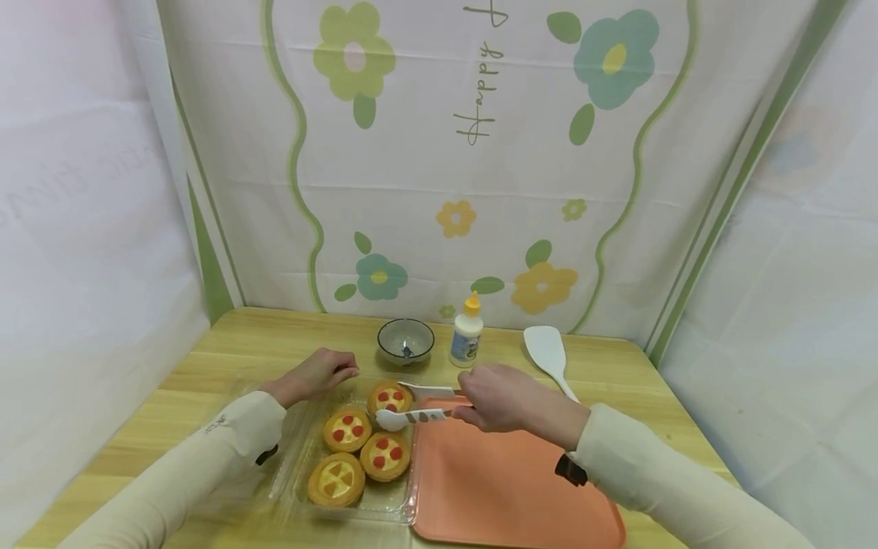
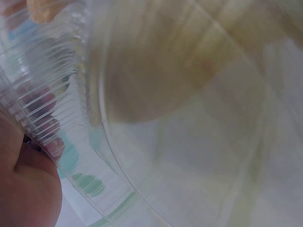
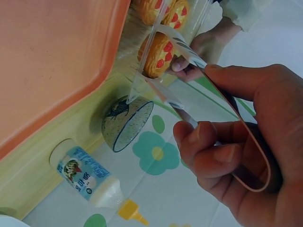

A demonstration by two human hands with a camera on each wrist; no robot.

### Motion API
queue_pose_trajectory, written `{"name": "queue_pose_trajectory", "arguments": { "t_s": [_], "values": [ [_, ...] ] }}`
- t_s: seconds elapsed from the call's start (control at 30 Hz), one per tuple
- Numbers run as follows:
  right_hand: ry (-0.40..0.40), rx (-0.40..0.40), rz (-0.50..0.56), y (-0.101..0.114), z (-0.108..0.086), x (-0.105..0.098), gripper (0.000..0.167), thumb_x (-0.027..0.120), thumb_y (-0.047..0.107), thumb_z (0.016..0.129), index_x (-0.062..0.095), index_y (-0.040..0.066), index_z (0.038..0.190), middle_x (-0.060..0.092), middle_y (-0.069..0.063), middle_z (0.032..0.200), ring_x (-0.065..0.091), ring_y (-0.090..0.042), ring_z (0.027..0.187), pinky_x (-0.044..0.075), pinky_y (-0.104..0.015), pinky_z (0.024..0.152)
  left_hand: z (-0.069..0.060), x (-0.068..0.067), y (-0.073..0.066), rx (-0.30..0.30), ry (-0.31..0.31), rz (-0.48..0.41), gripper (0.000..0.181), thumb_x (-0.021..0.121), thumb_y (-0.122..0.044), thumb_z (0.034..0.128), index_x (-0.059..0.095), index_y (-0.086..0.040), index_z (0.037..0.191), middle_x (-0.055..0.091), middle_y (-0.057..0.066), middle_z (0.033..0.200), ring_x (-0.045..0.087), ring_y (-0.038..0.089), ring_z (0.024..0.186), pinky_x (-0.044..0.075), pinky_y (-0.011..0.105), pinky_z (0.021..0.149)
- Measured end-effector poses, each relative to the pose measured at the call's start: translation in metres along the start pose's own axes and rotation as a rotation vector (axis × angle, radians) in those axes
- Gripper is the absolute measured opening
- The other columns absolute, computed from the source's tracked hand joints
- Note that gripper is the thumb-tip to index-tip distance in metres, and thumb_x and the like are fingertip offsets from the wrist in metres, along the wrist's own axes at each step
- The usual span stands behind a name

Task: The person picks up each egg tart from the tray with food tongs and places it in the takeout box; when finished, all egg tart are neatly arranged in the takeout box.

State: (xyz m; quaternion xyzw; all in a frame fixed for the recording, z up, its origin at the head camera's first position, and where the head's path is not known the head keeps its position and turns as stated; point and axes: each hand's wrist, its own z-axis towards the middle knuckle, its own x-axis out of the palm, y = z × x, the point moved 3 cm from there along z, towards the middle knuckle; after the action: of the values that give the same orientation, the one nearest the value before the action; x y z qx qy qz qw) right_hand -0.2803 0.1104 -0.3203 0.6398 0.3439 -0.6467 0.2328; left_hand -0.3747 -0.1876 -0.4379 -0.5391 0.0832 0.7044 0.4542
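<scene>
Evidently, an early stage is reached, to judge by how things lie. The four visible tarts are all contained in the clear container, and the far tart, topped with red pieces, is bracketed by the white tips of the tongs. No lift is shown yet, and whether the tart is firmly squeezed cannot be told. The second tart, the third tart and the nearest tart, topped with yellow wedges, are left untouched by the tongs. The orange tray is set just beside the container.

The tongs are gripped in the right hand, its thumb and curled fingers closed on the two arms. The left hand is seen by the container's far left part with its fingers bent; whether any plastic is pinched cannot be told.

By the right wrist view, the bent metal end of the tongs is revealed within the palm, and the printed label of the bottle and the outer wall of the bowl are shown more plainly. The left wrist view is mostly filled by ridged clear plastic, while the white spatula is clearly made out only from the head.
</scene>
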Motion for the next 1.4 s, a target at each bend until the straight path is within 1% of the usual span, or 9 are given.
{"name": "queue_pose_trajectory", "arguments": {
  "t_s": [0.1, 0.3, 0.47, 0.7, 0.83, 1.03, 1.2, 1.27, 1.4],
  "values": [
    [0.005, -0.002, -0.017, 0.002, 0.004, -0.004, 0.035, 0.065, 0.038, 0.093, 0.054, 0.012, 0.073, 0.042, 0.005, 0.058, 0.036, -0.007, 0.049, 0.032, -0.025, 0.045, 0.0, -0.001, 0.0, -0.001, 0.003, 0.003, 0.01, 0.063, -0.005, 0.0942, 0.067, -0.002, 0.085, 0.068, 0.008, 0.074, 0.048, 0.001, 0.06, 0.047, 0.023, 0.057],
    [0.017, -0.019, -0.046, 0.007, 0.01, -0.011, 0.04, 0.065, 0.037, 0.093, 0.048, 0.015, 0.065, 0.034, 0.006, 0.057, 0.029, -0.008, 0.049, 0.026, -0.025, 0.046, 0.0, 0.0, 0.001, 0.002, 0.006, 0.011, 0.01, 0.063, -0.005, 0.0948, 0.067, -0.002, 0.086, 0.069, 0.008, 0.076, 0.05, 0.001, 0.061, 0.048, 0.024, 0.059],
    [0.014, -0.027, -0.069, 0.009, 0.013, -0.011, 0.043, 0.065, 0.039, 0.093, 0.046, 0.015, 0.063, 0.031, 0.007, 0.054, 0.028, -0.008, 0.048, 0.025, -0.024, 0.045, 0.0, 0.0, 0.001, 0.008, 0.008, 0.014, 0.01, 0.063, -0.006, 0.095, 0.067, -0.003, 0.086, 0.069, 0.008, 0.076, 0.052, 0.001, 0.062, 0.049, 0.024, 0.059],
    [0.025, -0.006, -0.064, 0.011, 0.018, -0.012, 0.04, 0.067, 0.038, 0.092, 0.051, 0.016, 0.063, 0.042, 0.005, 0.058, 0.034, -0.008, 0.048, 0.031, -0.025, 0.045, 0.0, -0.001, -0.001, 0.04, -0.023, 0.024, 0.009, 0.064, -0.004, 0.0935, 0.067, -0.002, 0.085, 0.068, 0.008, 0.073, 0.049, 0.0, 0.06, 0.047, 0.024, 0.057],
    [0.049, 0.006, -0.093, 0.012, 0.021, -0.01, 0.039, 0.066, 0.041, 0.092, 0.053, 0.016, 0.065, 0.046, 0.004, 0.06, 0.039, -0.009, 0.05, 0.035, -0.026, 0.046, -0.001, -0.001, -0.001, 0.062, -0.035, 0.029, 0.009, 0.064, -0.003, 0.093, 0.067, -0.003, 0.084, 0.068, 0.008, 0.073, 0.051, 0.001, 0.06, 0.047, 0.024, 0.056],
    [0.075, 0.007, -0.111, 0.014, 0.027, -0.014, 0.041, 0.065, 0.044, 0.093, 0.054, 0.015, 0.065, 0.047, 0.004, 0.057, 0.044, -0.009, 0.048, 0.039, -0.026, 0.045, 0.001, -0.002, -0.002, 0.037, -0.027, 0.022, 0.01, 0.064, -0.003, 0.0931, 0.067, -0.003, 0.084, 0.069, 0.009, 0.076, 0.059, 0.005, 0.064, 0.052, 0.026, 0.06],
    [0.093, 0.002, -0.131, 0.018, 0.032, -0.027, 0.043, 0.066, 0.044, 0.092, 0.053, 0.015, 0.064, 0.045, 0.005, 0.057, 0.045, -0.01, 0.05, 0.041, -0.027, 0.049, 0.001, -0.002, -0.001, 0.041, -0.019, 0.031, 0.01, 0.064, -0.003, 0.0931, 0.066, -0.003, 0.084, 0.068, 0.009, 0.074, 0.055, 0.004, 0.061, 0.05, 0.026, 0.058],
    [0.11, 0.006, -0.126, 0.019, 0.034, -0.031, 0.044, 0.067, 0.044, 0.091, 0.052, 0.015, 0.063, 0.044, 0.004, 0.057, 0.043, -0.01, 0.051, 0.04, -0.028, 0.05, 0.001, -0.001, -0.001, 0.033, -0.016, 0.033, 0.009, 0.065, -0.003, 0.0931, 0.067, -0.003, 0.084, 0.068, 0.008, 0.074, 0.054, 0.003, 0.061, 0.049, 0.026, 0.058],
    [0.142, 0.011, -0.124, 0.021, 0.038, -0.034, 0.044, 0.066, 0.045, 0.091, 0.052, 0.015, 0.062, 0.044, 0.005, 0.058, 0.04, -0.009, 0.05, 0.038, -0.026, 0.048, 0.001, 0.0, -0.001, 0.018, -0.006, 0.03, 0.009, 0.064, -0.004, 0.0936, 0.067, -0.003, 0.085, 0.068, 0.008, 0.075, 0.052, 0.002, 0.061, 0.049, 0.026, 0.058]
  ]
}}
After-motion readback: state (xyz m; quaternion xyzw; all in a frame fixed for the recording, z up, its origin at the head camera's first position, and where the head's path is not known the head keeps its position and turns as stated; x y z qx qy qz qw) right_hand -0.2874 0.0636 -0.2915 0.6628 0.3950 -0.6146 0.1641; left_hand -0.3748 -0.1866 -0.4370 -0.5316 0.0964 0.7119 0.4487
